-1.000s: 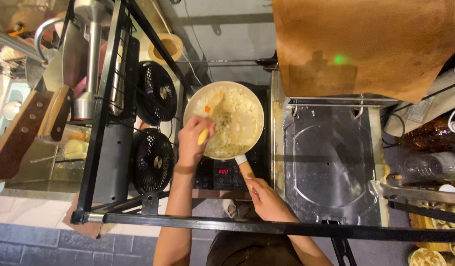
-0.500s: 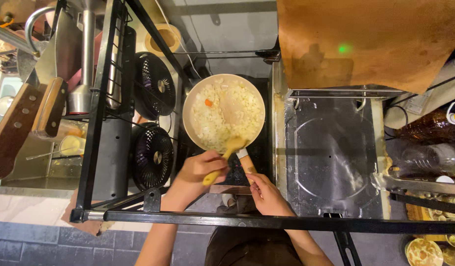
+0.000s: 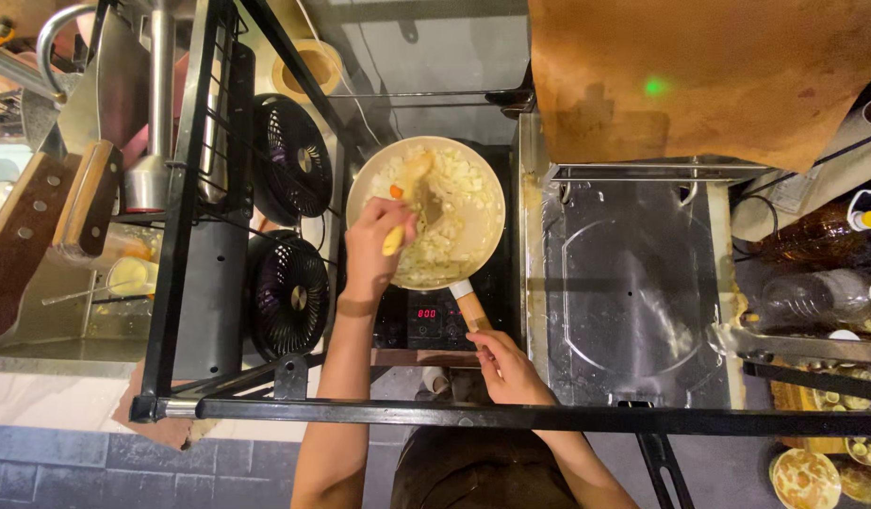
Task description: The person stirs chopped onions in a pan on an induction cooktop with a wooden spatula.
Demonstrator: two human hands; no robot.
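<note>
Left hand (image 3: pixel 377 247) has moved up from the lower pan edge into frame centre, fingers clamped on the wooden spatula (image 3: pixel 409 198), blade now in the food. Right hand (image 3: pixel 507 366) stays wrapped around the pan handle (image 3: pixel 471 307). Pan (image 3: pixel 426 212) holds chopped onion with orange bits, spread loosely

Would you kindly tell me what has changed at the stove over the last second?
The left hand, which had drawn the wooden spatula back to the near rim of the frying pan, has pushed it forward into the chopped food again. The right hand stays at the end of the pan handle; the pan remains on the cooktop.
</note>
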